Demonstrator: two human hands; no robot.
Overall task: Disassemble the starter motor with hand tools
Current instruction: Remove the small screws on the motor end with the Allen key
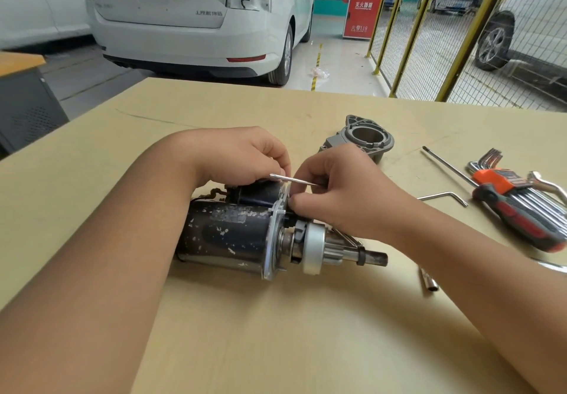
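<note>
While our left hand [242,154] curled over the solenoid and our right hand [340,191] pinched a thin hex key [294,180] at the flange, the starter motor [245,234] lay on its side mid-table. At two o'clock sat its grey cast nose housing [365,136]; at three o'clock, loose keys, an orange-clipped key set [503,185] and a screwdriver [527,222]. Beyond the pale wooden table [276,332], at twelve o'clock, stood a white car [196,19].

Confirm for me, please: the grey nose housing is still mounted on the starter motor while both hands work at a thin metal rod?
Not quite. In the head view the grey nose housing lies detached on the table, behind the starter motor. The left hand and right hand do work at the thin rod.
</note>
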